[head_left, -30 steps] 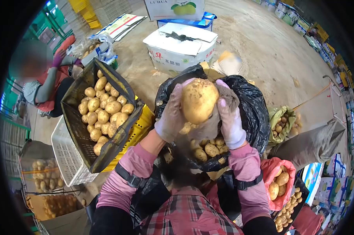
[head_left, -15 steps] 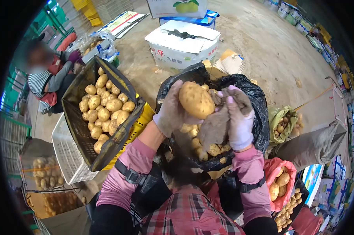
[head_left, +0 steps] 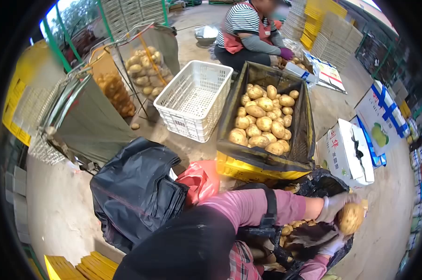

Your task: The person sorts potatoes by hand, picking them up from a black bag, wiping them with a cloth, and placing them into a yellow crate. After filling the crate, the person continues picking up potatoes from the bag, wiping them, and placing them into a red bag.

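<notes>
My left hand (head_left: 333,206), in a dirty whitish glove, is closed on a large potato (head_left: 351,218) at the right of the view. Just below it is my right hand (head_left: 333,245), also gloved and partly hidden. A grey-brown cloth (head_left: 311,241) hangs from the right hand, though its grip is only partly visible. Both hands are over a black plastic bag (head_left: 324,183) with loose potatoes (head_left: 292,227) inside.
A dark-lined yellow crate (head_left: 257,169) of potatoes stands ahead, beside a white basket (head_left: 185,122). Folded black sheeting (head_left: 131,186) and a red bag (head_left: 199,179) lie left. White cartons (head_left: 344,151) stand right. Beyond the crate, a person (head_left: 248,35) crouches.
The view has swung left, so my hands and the black bag now appear at the lower right. The potato is still in my left hand. The white basket and black sheeting have come into fuller view.
</notes>
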The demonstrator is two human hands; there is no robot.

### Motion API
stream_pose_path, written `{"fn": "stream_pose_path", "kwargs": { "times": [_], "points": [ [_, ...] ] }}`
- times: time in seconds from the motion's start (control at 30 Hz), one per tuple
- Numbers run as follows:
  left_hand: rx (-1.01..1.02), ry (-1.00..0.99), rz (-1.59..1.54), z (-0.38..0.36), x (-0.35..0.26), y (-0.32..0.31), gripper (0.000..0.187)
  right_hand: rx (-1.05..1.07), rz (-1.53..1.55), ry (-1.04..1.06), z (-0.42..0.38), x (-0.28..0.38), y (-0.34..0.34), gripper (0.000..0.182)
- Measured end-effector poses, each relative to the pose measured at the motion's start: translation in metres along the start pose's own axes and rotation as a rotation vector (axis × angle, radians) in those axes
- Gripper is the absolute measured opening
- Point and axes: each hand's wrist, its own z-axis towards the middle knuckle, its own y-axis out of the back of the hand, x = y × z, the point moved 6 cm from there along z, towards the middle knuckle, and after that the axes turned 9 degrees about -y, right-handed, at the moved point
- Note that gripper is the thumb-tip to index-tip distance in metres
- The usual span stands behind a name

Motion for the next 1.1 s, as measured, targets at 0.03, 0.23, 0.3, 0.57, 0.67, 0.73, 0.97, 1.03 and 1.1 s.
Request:
{"fn": "stream_pose_path", "kwargs": {
  "times": [0.03,0.23,0.3,0.57,0.67,0.73,0.97,1.03,1.1],
  "points": [
    [0.025,-0.036,-0.072,0.001,-0.016,0.0,0.064,0.001,-0.275,0.126,-0.001,-0.003,0.007,0.061],
    [0.063,-0.614,-0.06,-0.187,-0.199,-0.012,0.067,0.049,-0.292,0.044,-0.011,-0.03,0.019,0.051],
    [-0.155,-0.708,0.063,-0.255,-0.226,0.03,0.074,-0.005,-0.285,0.062,-0.033,-0.02,0.016,0.047],
    [-0.792,-0.905,-0.019,-0.454,-0.329,0.276,0.053,0.066,-0.118,0.004,-0.089,-0.014,0.035,0.036],
    [-1.02,-0.898,0.222,-0.471,-0.375,0.352,0.049,-0.046,-0.044,-0.054,-0.118,0.013,0.044,0.034],
    [-1.248,-0.941,0.315,-0.476,-0.392,0.367,0.051,-0.07,-0.095,0.017,-0.113,0.019,0.073,0.038],
    [-1.562,0.35,1.927,-0.468,-0.4,0.375,0.085,-0.2,-0.207,0.015,-0.138,0.041,0.124,0.036],
    [-1.483,0.539,1.993,-0.464,-0.383,0.386,0.078,-0.196,-0.233,0.136,-0.146,0.043,0.119,0.028],
    [-1.401,0.5,2.195,-0.461,-0.382,0.401,0.055,-0.25,-0.355,0.236,-0.165,0.058,0.091,0.031]
  ]
}}
